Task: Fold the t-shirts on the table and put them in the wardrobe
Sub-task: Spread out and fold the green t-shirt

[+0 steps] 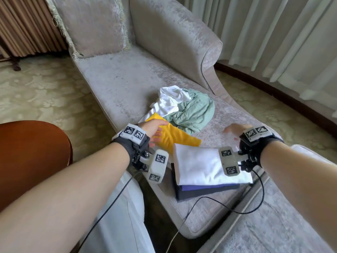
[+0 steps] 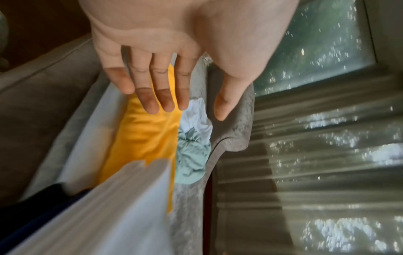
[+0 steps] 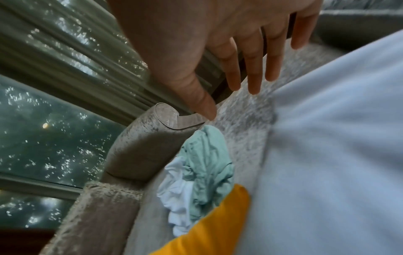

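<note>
A grey velvet chaise is carrying the laundry. A crumpled mint t-shirt and a crumpled white t-shirt are lying mid-seat, touching a spread yellow t-shirt. Near the front edge, a folded white t-shirt is sitting atop folded blue and dark ones. The left hand is hovering over the yellow fabric, fingers straight and released. The right hand is hanging over bare seat near the right edge, fingers loose, grasping nothing. Sheer curtains are hanging behind.
</note>
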Action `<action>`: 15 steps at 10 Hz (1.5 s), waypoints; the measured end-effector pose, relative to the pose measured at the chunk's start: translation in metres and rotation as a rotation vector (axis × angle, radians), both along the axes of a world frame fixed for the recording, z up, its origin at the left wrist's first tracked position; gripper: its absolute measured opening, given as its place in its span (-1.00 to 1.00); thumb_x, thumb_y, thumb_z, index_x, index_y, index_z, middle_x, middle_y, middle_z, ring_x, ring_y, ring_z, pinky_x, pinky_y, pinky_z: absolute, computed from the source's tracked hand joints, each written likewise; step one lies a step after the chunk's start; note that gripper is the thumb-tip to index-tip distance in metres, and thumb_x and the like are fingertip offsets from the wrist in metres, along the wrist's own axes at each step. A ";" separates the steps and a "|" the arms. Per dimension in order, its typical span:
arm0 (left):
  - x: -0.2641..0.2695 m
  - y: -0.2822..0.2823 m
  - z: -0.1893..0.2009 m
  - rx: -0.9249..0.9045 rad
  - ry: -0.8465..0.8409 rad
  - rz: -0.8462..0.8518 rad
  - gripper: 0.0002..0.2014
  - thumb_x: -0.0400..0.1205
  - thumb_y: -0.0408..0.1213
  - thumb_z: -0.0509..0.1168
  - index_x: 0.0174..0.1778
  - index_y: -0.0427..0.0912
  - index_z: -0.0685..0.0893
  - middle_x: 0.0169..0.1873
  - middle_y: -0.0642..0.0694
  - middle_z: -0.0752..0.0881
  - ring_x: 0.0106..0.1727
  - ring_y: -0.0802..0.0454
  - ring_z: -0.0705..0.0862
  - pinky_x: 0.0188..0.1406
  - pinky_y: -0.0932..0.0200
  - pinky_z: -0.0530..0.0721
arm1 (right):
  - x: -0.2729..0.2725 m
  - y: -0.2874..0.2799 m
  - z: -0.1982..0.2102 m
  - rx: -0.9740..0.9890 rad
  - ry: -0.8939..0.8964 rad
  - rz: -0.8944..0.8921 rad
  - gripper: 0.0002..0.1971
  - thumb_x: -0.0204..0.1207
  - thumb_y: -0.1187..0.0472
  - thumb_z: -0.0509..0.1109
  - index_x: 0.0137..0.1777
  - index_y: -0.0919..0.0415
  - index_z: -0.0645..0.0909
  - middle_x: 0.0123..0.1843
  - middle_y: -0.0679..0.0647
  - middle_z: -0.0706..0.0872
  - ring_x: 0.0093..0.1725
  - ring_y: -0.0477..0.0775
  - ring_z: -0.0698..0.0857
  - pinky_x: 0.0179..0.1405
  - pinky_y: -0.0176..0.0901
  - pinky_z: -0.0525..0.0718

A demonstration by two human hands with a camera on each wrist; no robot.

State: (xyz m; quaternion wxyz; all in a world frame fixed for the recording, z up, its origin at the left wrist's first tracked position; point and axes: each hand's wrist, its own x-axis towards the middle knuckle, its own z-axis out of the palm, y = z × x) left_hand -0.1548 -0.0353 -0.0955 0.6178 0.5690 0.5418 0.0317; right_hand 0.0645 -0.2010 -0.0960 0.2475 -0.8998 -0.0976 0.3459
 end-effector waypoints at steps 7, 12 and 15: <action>0.086 0.121 -0.035 -0.199 -0.481 0.128 -0.68 0.72 -0.32 0.22 0.35 -0.38 0.58 0.17 -0.27 0.68 0.28 -0.15 0.67 0.46 0.02 0.52 | 0.004 0.182 -0.037 -0.047 0.152 0.118 -0.47 0.62 0.18 0.33 0.53 0.41 0.38 0.50 0.31 0.46 0.36 0.29 0.54 0.32 0.09 0.49; 0.105 0.126 -0.078 -0.096 -0.408 -0.044 -0.67 0.59 -0.44 0.40 0.29 -0.28 0.69 0.21 -0.22 0.74 0.30 -0.07 0.68 0.38 0.14 0.54 | 0.047 0.199 -0.090 0.114 0.155 0.047 -0.76 0.56 0.13 0.44 -0.04 0.35 0.61 -0.08 0.26 0.65 -0.12 0.21 0.63 0.01 -0.01 0.59; 0.116 0.100 -0.027 0.241 -0.359 -0.402 -0.71 0.22 -0.33 0.50 -0.19 -0.38 0.73 -0.26 -0.21 0.65 -0.25 0.15 0.58 -0.27 0.18 0.51 | 0.018 0.203 0.008 0.755 0.448 -0.242 -0.58 0.24 0.49 0.51 0.15 0.42 0.69 0.06 0.43 0.77 -0.05 0.44 0.80 0.01 0.42 0.72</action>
